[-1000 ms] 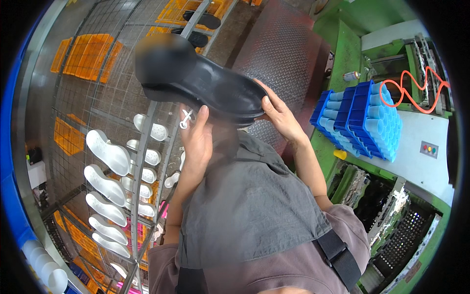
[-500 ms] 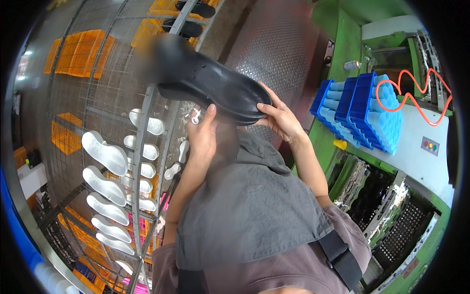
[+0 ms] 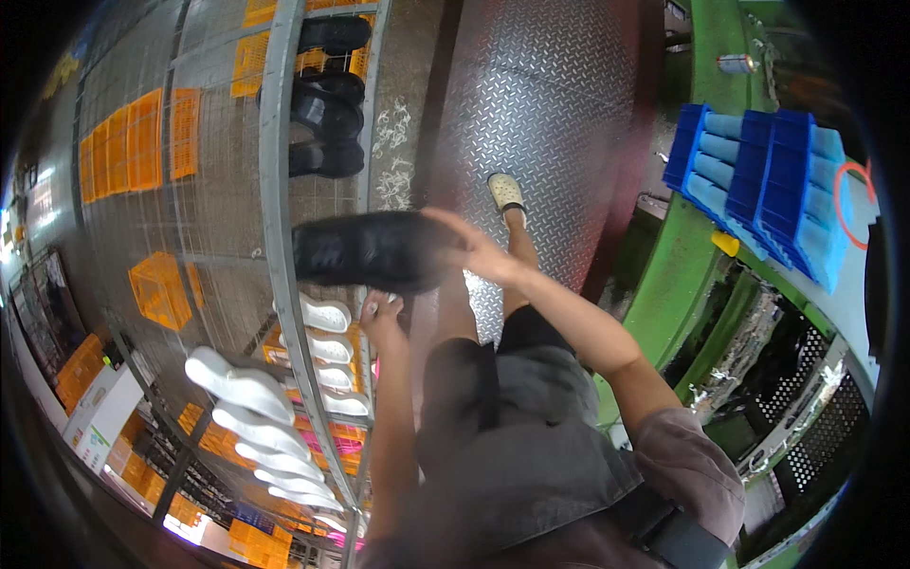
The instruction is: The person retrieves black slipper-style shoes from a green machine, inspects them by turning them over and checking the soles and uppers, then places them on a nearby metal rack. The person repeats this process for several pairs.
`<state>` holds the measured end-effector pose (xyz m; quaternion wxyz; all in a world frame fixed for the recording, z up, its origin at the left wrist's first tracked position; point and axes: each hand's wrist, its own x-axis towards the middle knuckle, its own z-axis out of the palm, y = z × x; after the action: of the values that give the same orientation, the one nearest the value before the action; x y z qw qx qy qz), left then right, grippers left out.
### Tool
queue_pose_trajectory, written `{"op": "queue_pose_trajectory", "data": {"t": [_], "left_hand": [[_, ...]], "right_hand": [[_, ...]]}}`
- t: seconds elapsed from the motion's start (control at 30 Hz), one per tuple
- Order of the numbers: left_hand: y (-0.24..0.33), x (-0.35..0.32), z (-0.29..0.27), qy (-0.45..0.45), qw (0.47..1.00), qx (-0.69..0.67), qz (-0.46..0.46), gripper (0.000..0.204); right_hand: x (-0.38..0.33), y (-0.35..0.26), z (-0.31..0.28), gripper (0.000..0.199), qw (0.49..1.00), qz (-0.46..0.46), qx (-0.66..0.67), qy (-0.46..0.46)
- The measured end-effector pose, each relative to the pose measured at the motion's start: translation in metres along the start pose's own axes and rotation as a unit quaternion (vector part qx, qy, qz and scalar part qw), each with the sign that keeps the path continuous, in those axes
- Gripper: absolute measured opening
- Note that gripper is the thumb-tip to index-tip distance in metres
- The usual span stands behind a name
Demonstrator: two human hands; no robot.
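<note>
Black rubbery shoe-shaped sole [image 3: 365, 254]: between nine and ten o'clock from centre, held crosswise, its nine-o'clock end right beside the grey metal rack [image 3: 278, 142]!
Right hand [image 3: 485, 254]: clamped on the sole's three-o'clock end, presumably to keep that whole length steady.
Left hand [image 3: 384, 321]: apart from its partner, just below the sole at six o'clock, fingers bunched; whether it gripped anything or touched the sole, nobody could tell.
Rack: it carried glossy black soles [image 3: 327, 159] at half past ten and moulded white soles [image 3: 248, 387] at eight, seemingly tiered to keep pieces separate.
Silvery cylindrical can [image 3: 736, 64]: two o'clock, markings too small to read; the blurred sole showed no legible lettering.
</note>
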<state>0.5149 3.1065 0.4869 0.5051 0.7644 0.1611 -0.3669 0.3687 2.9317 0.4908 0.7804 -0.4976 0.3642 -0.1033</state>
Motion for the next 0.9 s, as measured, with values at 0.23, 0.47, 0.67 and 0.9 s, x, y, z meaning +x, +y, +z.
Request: {"op": "queue_pose_trajectory", "data": {"t": [0.23, 0.47, 0.67, 0.9], "left_hand": [[-0.042, 0.081, -0.055, 0.017, 0.998, 0.028, -0.06, 0.061], [-0.155, 0.086, -0.127, -0.186, 0.974, 0.088, -0.096, 0.055], [-0.162, 0.045, -0.115, -0.128, 0.978, 0.055, -0.157, 0.048], [-0.156, 0.052, -0.115, -0.1, 0.979, 0.05, -0.17, 0.05]], "right_hand": [[0.154, 0.149, 0.09, 0.069, 0.97, -0.062, 0.234, -0.029], [0.239, 0.198, 0.092, 0.054, 0.97, 0.007, -0.19, 0.15], [0.337, 0.144, 0.064, 0.057, 0.919, -0.026, -0.084, 0.384], [0.389, 0.098, 0.07, 0.045, 0.927, -0.036, 0.14, 0.345]]}}
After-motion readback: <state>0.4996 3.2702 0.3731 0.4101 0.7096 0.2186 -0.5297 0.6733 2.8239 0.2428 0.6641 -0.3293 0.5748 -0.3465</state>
